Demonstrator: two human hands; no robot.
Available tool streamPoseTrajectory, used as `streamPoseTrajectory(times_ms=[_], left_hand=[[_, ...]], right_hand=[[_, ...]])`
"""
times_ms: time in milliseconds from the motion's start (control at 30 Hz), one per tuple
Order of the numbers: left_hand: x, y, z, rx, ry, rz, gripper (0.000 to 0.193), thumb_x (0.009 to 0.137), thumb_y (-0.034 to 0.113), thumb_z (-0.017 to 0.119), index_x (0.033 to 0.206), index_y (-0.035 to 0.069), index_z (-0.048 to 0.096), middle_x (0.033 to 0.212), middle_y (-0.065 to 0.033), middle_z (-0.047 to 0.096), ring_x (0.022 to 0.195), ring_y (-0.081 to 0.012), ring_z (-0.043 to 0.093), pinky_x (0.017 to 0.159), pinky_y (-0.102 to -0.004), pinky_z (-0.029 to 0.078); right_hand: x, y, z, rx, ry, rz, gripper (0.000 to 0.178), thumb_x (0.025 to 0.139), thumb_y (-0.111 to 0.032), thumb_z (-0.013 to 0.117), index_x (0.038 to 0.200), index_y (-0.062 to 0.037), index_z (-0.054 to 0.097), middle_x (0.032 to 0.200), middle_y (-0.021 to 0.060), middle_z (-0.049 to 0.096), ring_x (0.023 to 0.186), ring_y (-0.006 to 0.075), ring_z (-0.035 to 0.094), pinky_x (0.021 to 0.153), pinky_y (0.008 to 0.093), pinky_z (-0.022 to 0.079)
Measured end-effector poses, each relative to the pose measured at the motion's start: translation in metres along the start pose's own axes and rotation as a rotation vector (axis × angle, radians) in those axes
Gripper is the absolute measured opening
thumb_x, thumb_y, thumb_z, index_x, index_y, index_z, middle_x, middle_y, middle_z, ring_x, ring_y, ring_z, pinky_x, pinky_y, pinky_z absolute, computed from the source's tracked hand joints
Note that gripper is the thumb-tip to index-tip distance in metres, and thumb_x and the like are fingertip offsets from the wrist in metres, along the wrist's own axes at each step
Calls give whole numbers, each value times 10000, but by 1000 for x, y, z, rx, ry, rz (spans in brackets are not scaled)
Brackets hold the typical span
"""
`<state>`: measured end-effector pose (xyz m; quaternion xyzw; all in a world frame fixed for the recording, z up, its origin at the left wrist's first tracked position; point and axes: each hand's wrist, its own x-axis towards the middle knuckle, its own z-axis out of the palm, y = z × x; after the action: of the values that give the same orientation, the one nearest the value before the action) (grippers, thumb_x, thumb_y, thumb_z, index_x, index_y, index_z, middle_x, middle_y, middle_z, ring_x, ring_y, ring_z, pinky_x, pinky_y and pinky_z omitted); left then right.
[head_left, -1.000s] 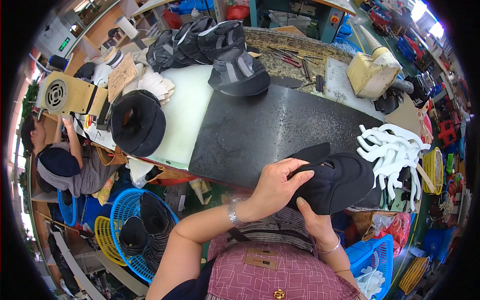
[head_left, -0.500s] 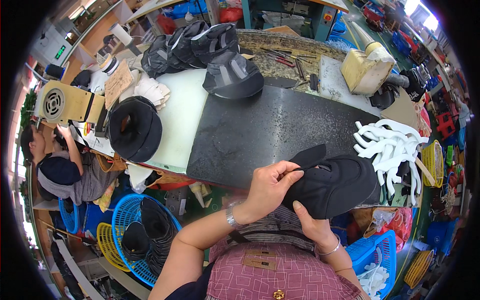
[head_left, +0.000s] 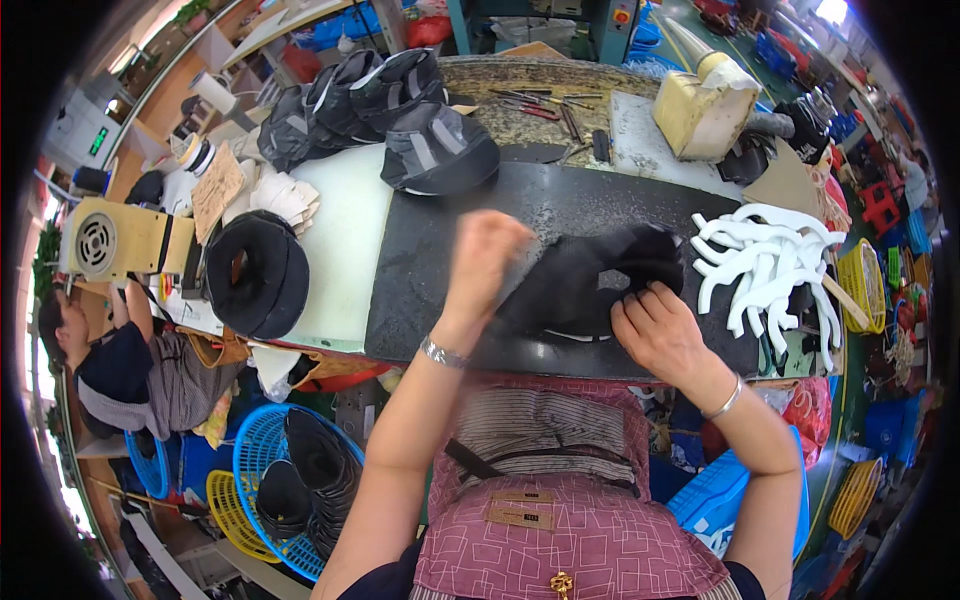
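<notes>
A soft black piece that looks like a shoe upper [head_left: 575,275] lies spread on the dark slab, with an oval opening near its middle. Its left part is smeared by motion. My right hand [head_left: 655,330] has curled fingers on its near right edge, gripping it. To the left, my left hand [head_left: 488,255] is raised above the slab, apart from the upper as far as I can see. Motion blur hides how its fingers are set. Just beyond that hand sits a black upper with grey stripes [head_left: 440,150].
White curved strips [head_left: 765,265] are heaped right of the dark slab [head_left: 420,290]. At left stands a stack of black pieces [head_left: 290,285]; farther back are more uppers [head_left: 340,105] and tools [head_left: 550,105]. A blue basket [head_left: 250,450] sits below left; a co-worker [head_left: 110,350] is at far left.
The black upper has gone from near my body onto the slab and been spread out. My left hand has let go of it and moved up and left; my right hand has moved forward.
</notes>
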<state>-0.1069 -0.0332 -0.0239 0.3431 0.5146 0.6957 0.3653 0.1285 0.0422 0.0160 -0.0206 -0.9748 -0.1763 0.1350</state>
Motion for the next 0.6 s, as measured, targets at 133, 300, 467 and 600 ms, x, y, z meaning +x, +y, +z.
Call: streamPoseTrajectory(times_ms=[133,300,467,600], left_hand=[[-49,35,36,658,-113,882,319,796,104,589,1079,16,470,1022,-141,534,880,-201,538,802,-300,444],[-35,6,54,880,-640,391,552,736,246,663,1176,-17,459,1148,-217,495,998,-354,538,841,-372,448],[-17,10,42,1159,-891,45,460,770,223,620,1123,-52,516,1093,-188,519,1028,-339,522,853,-390,435],[-15,-7,55,1250,-863,246,343,783,212,601,1007,-45,563,1100,-186,520,973,-339,555,816,-393,461]], right_hand=[[3,5,9,-223,-73,-163,243,695,-191,536,845,-18,617,911,106,613,856,208,557,787,339,443],[3,10,0,-15,-348,-239,281,743,-236,560,864,10,625,913,136,618,895,259,577,780,363,464],[-11,18,18,493,-386,193,268,779,-234,597,884,13,600,916,147,607,868,281,596,759,350,485],[-6,2,28,392,-255,205,96,712,-119,587,756,-33,591,793,107,593,768,243,607,669,334,495]])
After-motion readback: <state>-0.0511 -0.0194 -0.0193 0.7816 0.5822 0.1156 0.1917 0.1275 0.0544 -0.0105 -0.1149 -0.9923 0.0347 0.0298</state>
